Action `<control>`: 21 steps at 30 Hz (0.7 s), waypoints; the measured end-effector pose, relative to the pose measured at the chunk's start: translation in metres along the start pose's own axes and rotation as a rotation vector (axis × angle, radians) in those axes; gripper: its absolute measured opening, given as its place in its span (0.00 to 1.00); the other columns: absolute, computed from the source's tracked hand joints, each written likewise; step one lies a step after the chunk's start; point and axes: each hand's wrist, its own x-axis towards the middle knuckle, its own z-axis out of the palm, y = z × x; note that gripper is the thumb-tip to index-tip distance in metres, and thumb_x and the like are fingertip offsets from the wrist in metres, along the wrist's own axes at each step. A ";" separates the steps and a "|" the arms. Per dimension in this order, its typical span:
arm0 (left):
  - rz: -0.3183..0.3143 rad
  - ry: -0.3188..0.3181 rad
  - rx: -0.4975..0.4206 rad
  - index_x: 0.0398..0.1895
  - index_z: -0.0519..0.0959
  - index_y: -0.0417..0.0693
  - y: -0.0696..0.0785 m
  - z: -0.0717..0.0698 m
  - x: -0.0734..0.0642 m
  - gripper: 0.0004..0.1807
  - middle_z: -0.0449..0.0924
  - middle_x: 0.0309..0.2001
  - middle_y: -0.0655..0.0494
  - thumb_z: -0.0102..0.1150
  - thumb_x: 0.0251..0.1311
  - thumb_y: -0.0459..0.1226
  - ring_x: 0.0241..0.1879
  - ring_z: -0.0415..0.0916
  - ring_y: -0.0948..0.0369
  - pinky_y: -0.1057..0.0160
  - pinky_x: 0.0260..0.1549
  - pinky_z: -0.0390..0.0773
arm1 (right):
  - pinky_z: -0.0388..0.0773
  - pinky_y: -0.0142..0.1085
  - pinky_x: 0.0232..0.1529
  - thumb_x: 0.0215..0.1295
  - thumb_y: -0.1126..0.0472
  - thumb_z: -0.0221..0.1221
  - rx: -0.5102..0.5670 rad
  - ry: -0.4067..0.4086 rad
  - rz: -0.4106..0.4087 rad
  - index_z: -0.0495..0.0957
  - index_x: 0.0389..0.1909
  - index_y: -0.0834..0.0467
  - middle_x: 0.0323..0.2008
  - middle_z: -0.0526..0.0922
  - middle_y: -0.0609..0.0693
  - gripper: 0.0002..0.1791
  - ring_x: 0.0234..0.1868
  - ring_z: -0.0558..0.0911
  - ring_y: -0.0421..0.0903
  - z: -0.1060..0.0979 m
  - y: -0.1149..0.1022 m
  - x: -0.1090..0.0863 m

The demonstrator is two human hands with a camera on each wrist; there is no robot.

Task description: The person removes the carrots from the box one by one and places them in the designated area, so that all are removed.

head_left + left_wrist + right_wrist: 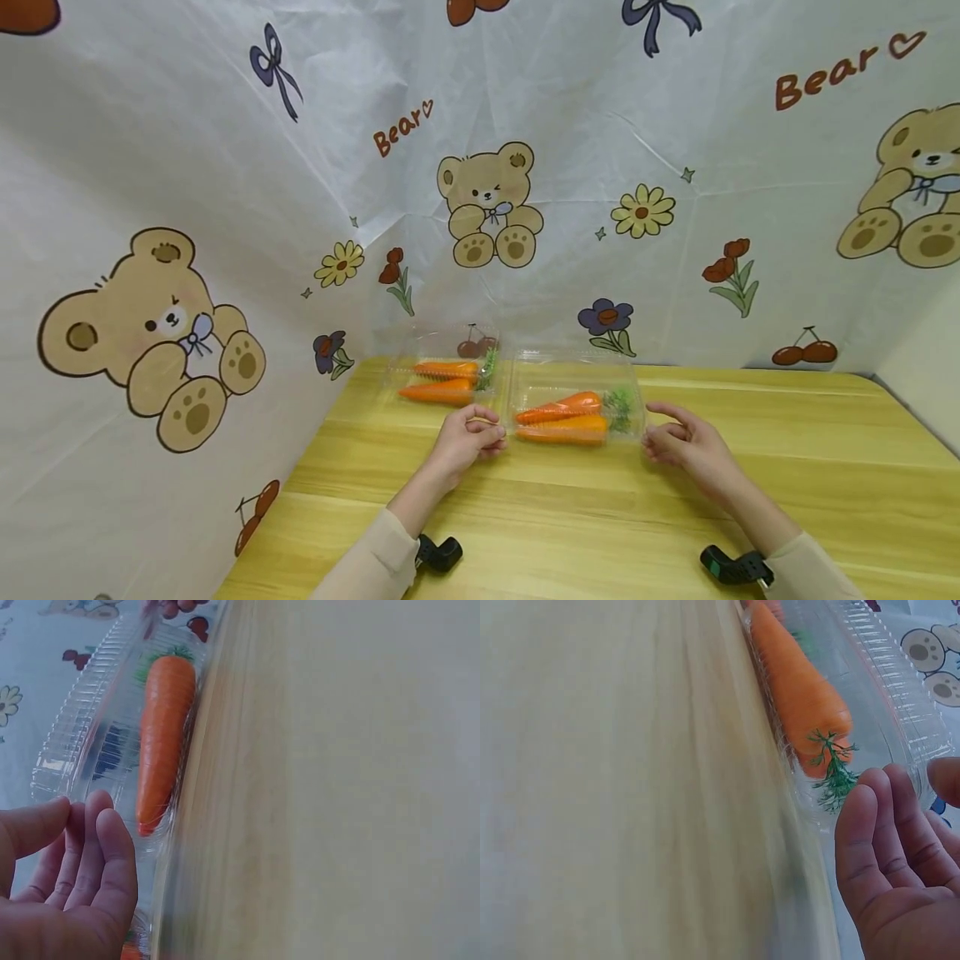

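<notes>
In the head view, a clear plastic container (555, 379) holds two orange carrots (562, 429) with green tops at their right end. My left hand (471, 437) is at its front left corner, with thumb and fingertips pinching the edge. At the front right corner my right hand (686, 446) pinches the edge in the same way. Seen from the left wrist, the thumb and fingertips (101, 817) meet at the container's end, below a carrot (165, 735). The right wrist view has the fingers (859, 832) beside the green carrot top (836, 776). Whether the lid is fastened is unclear.
Another clear container (442, 342) with two carrots (438, 392) stands to the left, near the back edge of the wooden table (562, 517). A white bear-print sheet (555, 275) hangs behind and to the left.
</notes>
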 end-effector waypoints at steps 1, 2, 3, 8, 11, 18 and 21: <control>-0.003 -0.006 0.000 0.49 0.77 0.36 0.000 0.000 -0.002 0.12 0.88 0.39 0.41 0.66 0.65 0.29 0.34 0.88 0.58 0.60 0.36 0.89 | 0.88 0.37 0.41 0.78 0.60 0.56 -0.005 -0.005 -0.009 0.56 0.75 0.69 0.39 0.89 0.52 0.33 0.38 0.87 0.46 0.000 0.000 -0.002; -0.010 -0.011 -0.001 0.50 0.77 0.36 0.000 -0.001 -0.003 0.12 0.88 0.40 0.40 0.66 0.65 0.29 0.34 0.88 0.58 0.60 0.36 0.89 | 0.88 0.37 0.42 0.78 0.60 0.56 -0.010 -0.012 -0.016 0.57 0.75 0.69 0.39 0.89 0.53 0.33 0.38 0.87 0.46 0.000 0.001 -0.004; -0.016 -0.016 -0.003 0.50 0.76 0.37 -0.001 -0.001 -0.005 0.13 0.88 0.40 0.41 0.66 0.66 0.29 0.34 0.88 0.58 0.60 0.36 0.89 | 0.88 0.37 0.42 0.78 0.60 0.56 -0.017 -0.018 -0.023 0.58 0.74 0.68 0.40 0.89 0.54 0.32 0.39 0.88 0.47 0.000 0.001 -0.006; -0.038 -0.045 -0.013 0.55 0.75 0.37 -0.001 -0.003 -0.012 0.17 0.88 0.39 0.46 0.66 0.66 0.30 0.35 0.87 0.58 0.59 0.37 0.89 | 0.88 0.38 0.43 0.78 0.61 0.57 -0.036 -0.037 -0.044 0.64 0.69 0.70 0.41 0.88 0.54 0.26 0.40 0.88 0.49 -0.001 0.002 -0.016; -0.046 -0.065 -0.017 0.60 0.74 0.37 0.000 -0.005 -0.017 0.20 0.88 0.40 0.48 0.65 0.67 0.31 0.35 0.87 0.58 0.60 0.38 0.89 | 0.88 0.38 0.43 0.77 0.62 0.57 -0.037 -0.052 -0.069 0.68 0.64 0.72 0.41 0.88 0.52 0.22 0.40 0.88 0.49 -0.002 0.001 -0.020; -0.084 -0.135 -0.046 0.67 0.75 0.37 -0.002 -0.008 -0.028 0.22 0.86 0.45 0.45 0.60 0.72 0.32 0.37 0.87 0.59 0.61 0.42 0.89 | 0.88 0.38 0.41 0.77 0.66 0.56 -0.050 -0.105 -0.123 0.70 0.58 0.75 0.40 0.87 0.52 0.18 0.40 0.87 0.48 -0.003 0.005 -0.026; -0.092 -0.151 -0.072 0.68 0.74 0.38 -0.002 -0.010 -0.031 0.21 0.84 0.45 0.47 0.57 0.74 0.32 0.38 0.87 0.59 0.61 0.42 0.88 | 0.88 0.39 0.41 0.77 0.65 0.57 -0.074 -0.144 -0.127 0.70 0.57 0.75 0.41 0.87 0.55 0.18 0.40 0.87 0.48 -0.005 0.006 -0.028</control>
